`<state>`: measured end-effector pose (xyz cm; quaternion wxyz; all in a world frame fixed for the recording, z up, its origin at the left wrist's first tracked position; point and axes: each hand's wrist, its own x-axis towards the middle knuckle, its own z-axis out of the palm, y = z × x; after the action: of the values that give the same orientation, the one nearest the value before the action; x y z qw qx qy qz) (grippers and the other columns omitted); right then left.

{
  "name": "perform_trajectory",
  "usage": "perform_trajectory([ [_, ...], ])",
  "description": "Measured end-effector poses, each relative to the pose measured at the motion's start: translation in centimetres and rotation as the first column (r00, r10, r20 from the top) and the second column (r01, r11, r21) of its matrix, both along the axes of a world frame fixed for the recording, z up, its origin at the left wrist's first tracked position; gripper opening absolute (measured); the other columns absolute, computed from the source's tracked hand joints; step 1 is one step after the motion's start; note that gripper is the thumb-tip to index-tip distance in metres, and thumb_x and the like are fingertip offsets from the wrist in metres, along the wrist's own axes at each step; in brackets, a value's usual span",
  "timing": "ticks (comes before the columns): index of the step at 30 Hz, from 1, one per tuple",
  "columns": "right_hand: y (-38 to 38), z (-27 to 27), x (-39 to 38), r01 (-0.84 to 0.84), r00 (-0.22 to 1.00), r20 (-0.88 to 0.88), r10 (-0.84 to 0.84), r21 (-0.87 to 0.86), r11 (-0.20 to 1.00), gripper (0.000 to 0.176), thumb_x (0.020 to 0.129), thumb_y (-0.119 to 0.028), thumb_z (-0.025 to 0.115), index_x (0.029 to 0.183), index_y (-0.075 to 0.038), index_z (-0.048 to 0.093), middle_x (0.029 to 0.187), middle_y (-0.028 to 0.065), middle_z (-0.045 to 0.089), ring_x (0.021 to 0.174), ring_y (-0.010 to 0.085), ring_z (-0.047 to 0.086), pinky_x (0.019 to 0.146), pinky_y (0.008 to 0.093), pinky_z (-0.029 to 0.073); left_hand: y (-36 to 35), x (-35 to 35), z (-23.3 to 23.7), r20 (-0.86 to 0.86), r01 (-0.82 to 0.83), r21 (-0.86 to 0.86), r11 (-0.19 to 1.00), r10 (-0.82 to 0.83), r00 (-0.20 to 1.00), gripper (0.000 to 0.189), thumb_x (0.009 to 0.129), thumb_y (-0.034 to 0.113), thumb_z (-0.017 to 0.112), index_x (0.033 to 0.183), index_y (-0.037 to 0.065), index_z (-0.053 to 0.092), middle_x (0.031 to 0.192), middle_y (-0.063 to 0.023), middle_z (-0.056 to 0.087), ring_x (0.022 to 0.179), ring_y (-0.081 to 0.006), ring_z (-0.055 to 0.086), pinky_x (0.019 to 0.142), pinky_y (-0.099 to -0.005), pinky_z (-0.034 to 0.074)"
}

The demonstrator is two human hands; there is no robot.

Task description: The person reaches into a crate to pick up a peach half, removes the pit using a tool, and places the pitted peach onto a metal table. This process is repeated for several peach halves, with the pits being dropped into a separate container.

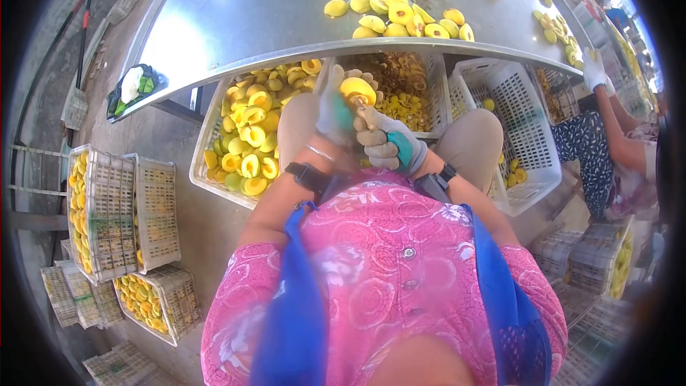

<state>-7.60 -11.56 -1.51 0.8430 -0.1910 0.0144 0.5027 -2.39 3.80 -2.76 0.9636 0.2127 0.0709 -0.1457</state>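
In front of my lap, my left hand (333, 109), in a white and green glove, is closed around a yellow peach half (358, 90). The cut face of the fruit points up, with a brownish patch at its lower edge. My right hand (387, 144), gloved the same way, is a fist just below and touches or nearly touches the fruit. What it grips is mostly hidden; a short brownish piece shows between fist and fruit. Below my hands, on the left, stands a crate (203, 180) of peach halves. Under the table edge, another crate (437, 93) holds brown and yellow scraps.
A metal table (279, 21) spans the front, with a pile of peach halves (400, 18) near its edge. At right stands a white crate (547, 157) with a few fruits. Stacked crates (107, 214) fill the left. A co-worker's gloved hand (593, 70) rests by the table's right end.
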Motion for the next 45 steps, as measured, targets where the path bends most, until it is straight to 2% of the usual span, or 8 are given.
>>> perform_trajectory([
  [14,0.2,-0.7,0.5,0.012,0.975,-0.183,0.129,0.618,0.786,0.043,0.110,-0.043,0.036,0.114,-0.002,0.049,0.064,-0.0051,0.036,0.037,0.0020,0.030,0.029,0.0214,0.023,-0.4,0.8,-0.2,-0.003,-0.139,-0.149,0.979,0.140,0.990,0.034,0.102,0.041,0.053,0.112,0.008,0.057,0.103,-0.0115,0.068,0.092,-0.0296,0.067,0.085,-0.0500,0.057],
  [20,-1.1,1.9,1.0,0.052,0.997,-0.076,-0.015,0.506,0.861,0.041,0.110,-0.042,0.037,0.113,-0.003,0.050,0.062,-0.0055,0.036,0.037,0.0020,0.032,0.029,0.0214,0.024,1.0,1.5,-0.9,-0.094,-0.194,-0.185,0.963,0.180,0.979,0.033,0.101,0.037,0.054,0.111,0.008,0.062,0.102,-0.0104,0.072,0.095,-0.0295,0.068,0.088,-0.0477,0.057],
  [27,-1.8,1.9,2.1,0.142,0.964,0.236,-0.120,-0.076,0.987,0.038,0.108,-0.041,0.042,0.116,-0.004,0.052,0.067,-0.0037,0.038,0.037,0.0049,0.028,0.032,0.0241,0.024,9.0,-0.8,0.1,0.357,-0.172,-0.002,0.985,0.162,0.920,0.029,0.097,0.016,0.059,0.123,0.002,0.056,0.114,-0.0118,0.066,0.100,-0.0219,0.066,0.087,-0.0348,0.058],
  [30,-1.2,2.2,1.9,0.326,0.842,0.537,-0.059,-0.419,0.847,0.032,0.107,-0.034,0.045,0.118,-0.004,0.051,0.066,-0.0028,0.039,0.041,0.0076,0.036,0.035,0.0246,0.033,16.4,-0.5,-0.4,0.080,-0.271,0.173,0.947,0.261,0.962,0.038,0.101,0.030,0.057,0.127,0.003,0.056,0.115,-0.0092,0.067,0.103,-0.0242,0.067,0.086,-0.0358,0.059],
  [32,-0.6,2.3,2.0,0.442,0.733,0.679,0.046,-0.526,0.727,0.030,0.106,-0.033,0.048,0.120,-0.006,0.052,0.067,-0.0013,0.044,0.045,0.0088,0.042,0.039,0.0249,0.037,20.9,-0.7,-1.9,0.436,-0.542,0.610,0.578,0.327,0.838,0.042,0.103,0.038,0.054,0.128,0.005,0.058,0.117,-0.0098,0.066,0.108,-0.0238,0.065,0.092,-0.0375,0.056],
  [33,-0.3,2.5,2.1,0.483,0.686,0.720,0.106,-0.559,0.674,0.029,0.105,-0.033,0.049,0.120,-0.008,0.052,0.069,0.0000,0.050,0.047,0.0092,0.047,0.041,0.0251,0.039,21.9,-1.8,0.2,0.227,-0.426,0.356,0.832,0.365,0.903,0.042,0.103,0.037,0.053,0.129,0.005,0.058,0.118,-0.0102,0.066,0.111,-0.0228,0.064,0.095,-0.0376,0.054],
  [41,0.1,0.8,3.2,0.800,0.198,0.865,0.460,-0.414,0.434,0.035,0.097,-0.027,0.062,0.122,-0.006,0.049,0.098,0.0234,0.069,0.089,0.0453,0.066,0.071,0.0488,0.050,21.8,-2.4,-1.9,0.486,-0.569,0.776,0.273,0.317,0.815,0.029,0.100,0.016,0.059,0.125,0.002,0.062,0.119,-0.0059,0.064,0.107,-0.0147,0.059,0.095,-0.0293,0.048],
  [45,0.1,1.1,3.2,0.847,0.102,0.871,0.481,-0.329,0.417,0.036,0.096,-0.028,0.063,0.121,-0.006,0.049,0.103,0.0266,0.067,0.097,0.0496,0.062,0.077,0.0515,0.050,12.6,-3.1,2.2,0.357,-0.289,0.733,0.616,0.014,0.934,0.036,0.099,0.017,0.061,0.130,-0.002,0.058,0.117,-0.0087,0.067,0.110,-0.0136,0.060,0.098,-0.0288,0.047],
])
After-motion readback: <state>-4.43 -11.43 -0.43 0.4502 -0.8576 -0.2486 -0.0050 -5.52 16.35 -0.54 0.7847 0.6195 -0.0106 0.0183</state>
